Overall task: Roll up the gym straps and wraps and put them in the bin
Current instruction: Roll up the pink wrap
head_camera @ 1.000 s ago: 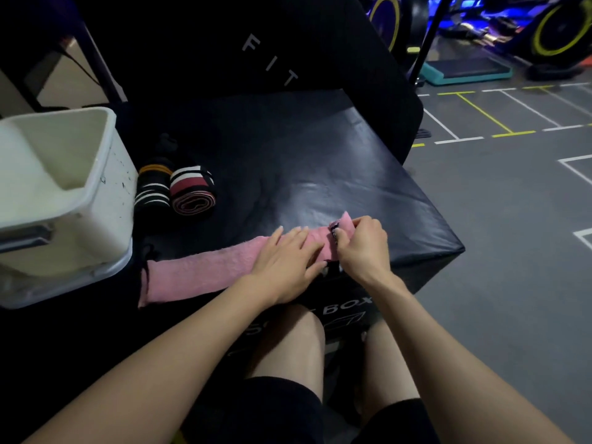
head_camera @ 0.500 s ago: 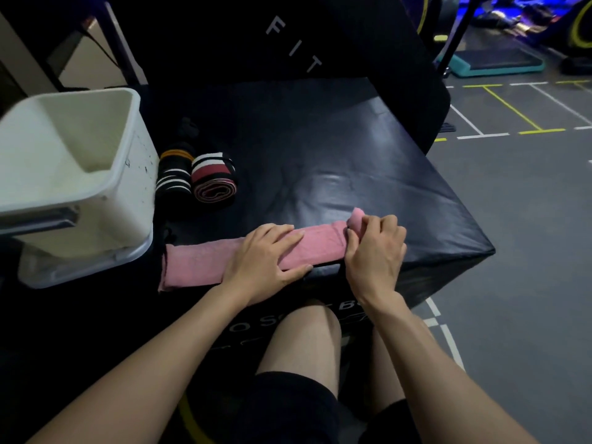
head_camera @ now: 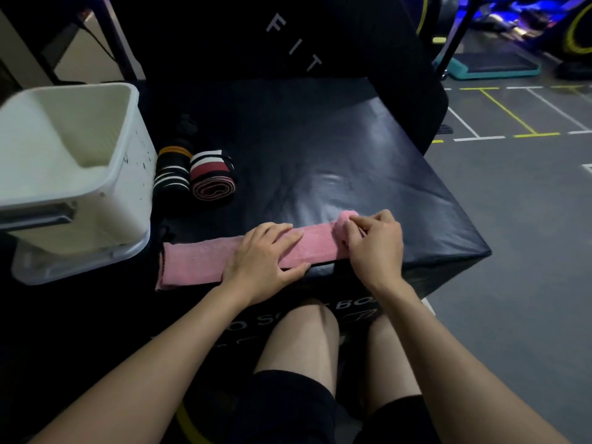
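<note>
A long pink wrap (head_camera: 198, 259) lies flat along the front edge of a black padded box (head_camera: 320, 161). My left hand (head_camera: 262, 254) presses flat on the wrap's middle with straight fingers. My right hand (head_camera: 374, 243) curls its fingers round the wrap's right end, which forms a small roll. Two rolled striped wraps sit side by side farther back: one black with orange and white stripes (head_camera: 171, 169), one with red, white and black stripes (head_camera: 213, 179). A white bin (head_camera: 125, 174) stands at the left; its inside looks bare.
A tall black pad with white letters (head_camera: 294, 43) rises behind the box. Grey gym floor with white and yellow lines (head_camera: 512, 123) lies to the right, with a teal step platform (head_camera: 493, 64) and machines beyond. My bare knees are below the box edge.
My right hand has turned the wrap's right end over into a small roll. My left hand slid left along the wrap and now lies flat on its middle.
</note>
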